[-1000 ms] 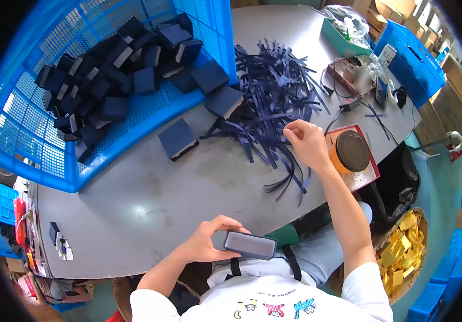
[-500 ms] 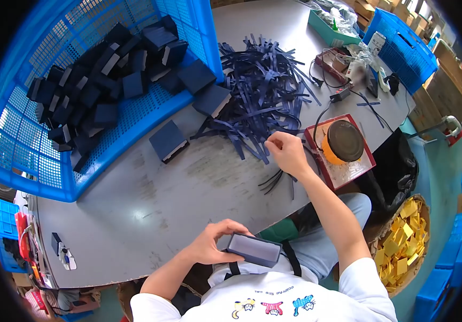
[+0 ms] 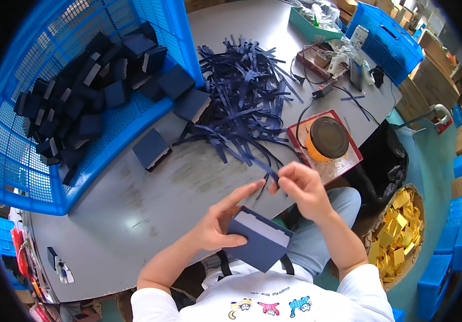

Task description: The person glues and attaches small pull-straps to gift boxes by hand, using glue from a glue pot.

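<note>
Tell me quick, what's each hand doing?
Left hand: holding the box, forefinger stretched out.
Right hand: closed, pinching a ribbon.

The box [image 3: 260,241] is navy blue with a pale grey edge, and the ribbon strips [image 3: 241,91] are the same navy. The mesh-patterned crate [image 3: 11,172] is bright blue, the table [image 3: 134,214] grey.

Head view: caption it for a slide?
Left hand holds a dark blue rectangular box; right hand pinches a navy ribbon strip above the grey table.
</note>
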`<state>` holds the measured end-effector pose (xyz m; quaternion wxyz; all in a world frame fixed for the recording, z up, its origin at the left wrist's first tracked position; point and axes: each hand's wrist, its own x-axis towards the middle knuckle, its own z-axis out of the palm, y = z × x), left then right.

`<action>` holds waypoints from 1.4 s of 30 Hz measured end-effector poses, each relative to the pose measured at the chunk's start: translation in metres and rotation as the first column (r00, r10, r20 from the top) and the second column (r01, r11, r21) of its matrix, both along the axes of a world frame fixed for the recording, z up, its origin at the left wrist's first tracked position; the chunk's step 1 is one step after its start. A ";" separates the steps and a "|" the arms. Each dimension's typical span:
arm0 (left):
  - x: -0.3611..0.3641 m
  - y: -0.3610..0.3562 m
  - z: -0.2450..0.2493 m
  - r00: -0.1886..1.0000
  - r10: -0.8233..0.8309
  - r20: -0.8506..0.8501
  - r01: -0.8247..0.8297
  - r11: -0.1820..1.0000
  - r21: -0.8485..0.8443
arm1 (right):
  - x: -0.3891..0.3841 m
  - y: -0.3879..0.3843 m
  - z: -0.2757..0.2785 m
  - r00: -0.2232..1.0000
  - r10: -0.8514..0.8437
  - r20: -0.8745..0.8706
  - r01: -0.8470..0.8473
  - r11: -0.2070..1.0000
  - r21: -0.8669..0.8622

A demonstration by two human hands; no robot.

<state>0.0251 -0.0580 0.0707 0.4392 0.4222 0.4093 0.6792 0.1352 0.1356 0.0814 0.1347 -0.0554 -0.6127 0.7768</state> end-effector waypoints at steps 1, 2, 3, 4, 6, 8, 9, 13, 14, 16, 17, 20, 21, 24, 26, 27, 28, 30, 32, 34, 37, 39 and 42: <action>0.001 0.006 0.002 0.999 -0.009 -0.031 0.009 1.000 0.015 | 0.008 -0.004 0.000 1.000 0.003 0.028 -0.003 1.000 0.003; 0.000 0.010 0.001 0.996 -0.070 -0.053 0.069 0.998 -0.010 | 0.016 -0.007 -0.002 0.997 0.008 0.080 -0.010 1.000 0.030; 0.001 0.015 -0.002 0.996 -0.080 -0.049 0.080 0.997 -0.008 | 0.023 -0.010 -0.002 0.992 0.002 0.124 -0.003 1.000 0.009; 0.003 0.020 -0.004 0.990 -0.132 -0.056 0.130 0.991 -0.022 | 0.029 -0.009 -0.004 0.987 0.003 0.160 -0.013 0.998 0.060; 0.004 0.024 -0.007 0.972 -0.220 -0.086 0.211 0.972 -0.101 | 0.038 -0.004 -0.009 0.976 -0.128 0.177 0.089 0.973 0.213; 0.008 0.032 -0.005 0.952 -0.279 -0.124 0.264 0.957 -0.123 | 0.040 0.006 -0.013 0.959 -0.259 0.113 0.241 0.959 0.149; 0.010 0.036 -0.004 0.933 -0.320 -0.166 0.299 0.944 -0.141 | 0.041 0.010 -0.011 0.956 -0.276 0.100 0.267 0.959 0.097; 0.016 0.053 -0.011 0.864 -0.417 -0.281 0.373 0.906 -0.198 | 0.047 0.011 -0.007 0.962 -0.200 0.187 0.182 0.978 0.106; 0.016 0.058 -0.011 0.868 -0.428 -0.254 0.379 0.899 -0.218 | 0.048 0.011 -0.012 0.969 -0.201 0.146 0.200 0.980 0.022; 0.017 0.065 -0.012 0.907 -0.414 -0.080 0.384 0.889 -0.248 | 0.052 0.016 -0.010 0.955 -0.277 0.109 0.292 0.944 -0.152; 0.016 0.069 -0.019 0.917 -0.393 -0.074 0.369 0.903 -0.221 | 0.052 0.019 -0.004 0.939 -0.332 0.087 0.342 0.885 -0.316; 0.015 0.084 -0.028 0.920 -0.387 0.053 0.389 0.890 -0.238 | 0.074 0.047 0.001 0.921 -0.326 0.215 0.389 0.809 -0.440; 0.014 0.088 -0.035 0.918 -0.394 0.035 0.391 0.888 -0.244 | 0.078 0.057 -0.002 0.906 -0.351 0.239 0.420 0.824 -0.381; 0.015 0.099 -0.045 0.901 -0.434 0.013 0.420 0.864 -0.278 | 0.086 0.081 -0.004 0.799 -0.519 0.304 0.574 0.809 -0.126; 0.015 0.104 -0.051 0.888 -0.459 0.009 0.439 0.843 -0.311 | 0.088 0.099 -0.008 0.752 -0.568 0.333 0.600 0.800 0.012; 0.016 0.104 -0.057 0.886 -0.461 0.049 0.450 0.830 -0.329 | 0.088 0.108 -0.009 0.733 -0.585 0.347 0.602 0.796 0.072; 0.016 0.105 -0.062 0.883 -0.462 0.088 0.461 0.816 -0.348 | 0.084 0.113 -0.006 0.702 -0.605 0.376 0.619 0.779 0.099; 0.016 0.103 -0.064 0.873 -0.483 0.061 0.469 0.801 -0.373 | 0.080 0.127 -0.011 0.666 -0.639 0.386 0.620 0.761 0.192; 0.013 0.101 -0.064 0.871 -0.489 0.045 0.472 0.808 -0.353 | 0.077 0.139 -0.019 0.655 -0.651 0.383 0.634 0.750 0.190; 0.010 0.100 -0.065 0.865 -0.502 0.026 0.473 0.795 -0.380 | 0.075 0.148 -0.023 0.664 -0.630 0.402 0.630 0.762 0.152; 0.011 0.101 -0.065 0.863 -0.499 0.083 0.492 0.788 -0.370 | 0.072 0.155 -0.027 0.655 -0.632 0.414 0.631 0.759 0.161; 0.011 0.102 -0.065 0.860 -0.505 0.075 0.495 0.789 -0.364 | 0.070 0.158 -0.028 0.648 -0.631 0.427 0.628 0.760 0.170; 0.011 0.102 -0.067 0.856 -0.514 0.059 0.499 0.791 -0.353 | 0.068 0.159 -0.029 0.639 -0.625 0.448 0.622 0.763 0.176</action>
